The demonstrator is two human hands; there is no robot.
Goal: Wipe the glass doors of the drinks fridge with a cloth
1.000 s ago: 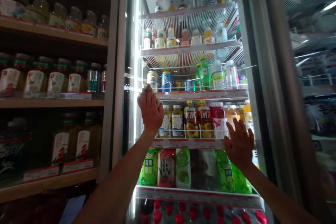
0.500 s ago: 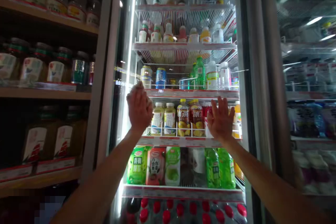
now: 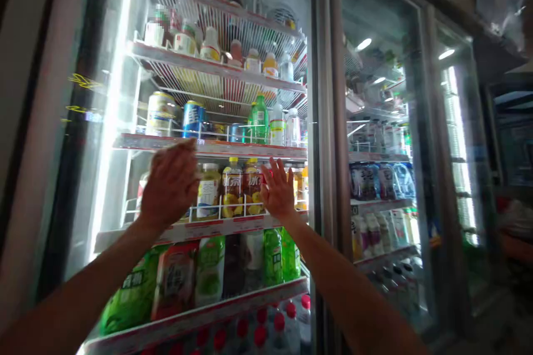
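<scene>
My left hand point(image 3: 170, 186) is raised to the glass door of a lit drinks fridge point(image 3: 327, 94), palm toward the glass. It presses a pale crumpled cloth, seen in the earlier view and now almost wholly hidden behind the hand. To the right, my right hand point(image 3: 278, 191) has its fingers spread at the same glass and holds nothing; I cannot tell if it touches. Behind the glass, between the hands, stand iced tea bottles point(image 3: 232, 186) and a pale-labelled bottle point(image 3: 208, 191). A blue can point(image 3: 192, 118) shows on the shelf above my left hand.
Green drink bottles point(image 3: 272, 258) and a red-labelled bottle point(image 3: 175, 277) stand on a lower shelf, with red-capped bottles point(image 3: 278, 321) beneath. A second glass-fronted fridge point(image 3: 383, 150) adjoins on the right. A bright light strip point(image 3: 110, 105) runs down the left side.
The view has turned to the right and come closer, so the left-hand shelves have left the picture. My left hand looks larger and sits further left; my right hand stays spread.
</scene>
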